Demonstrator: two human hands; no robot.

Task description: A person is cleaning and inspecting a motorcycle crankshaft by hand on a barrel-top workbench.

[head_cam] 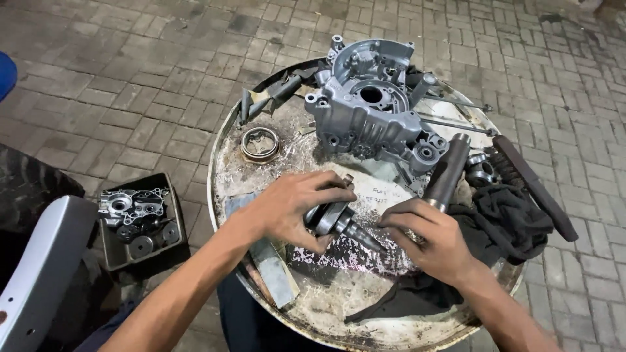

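Observation:
My left hand [290, 207] grips a dark steel crankshaft [339, 221] by its round web, holding it over the middle of a round metal tray [225, 163]. My right hand [430, 238] rests beside it, fingertips touching the crankshaft's tapered shaft end. A grey aluminium engine crankcase half [372, 107] stands at the tray's far side. A dark metal cylinder [448, 171] leans just behind my right hand.
A black rag [505, 225] lies on the tray's right, next to a long dark brush [535, 186]. A round bearing ring [259, 143] sits at the left. A black box with engine parts [140, 218] stands on the brick paving. Thin rods [456, 111] lie behind the crankcase.

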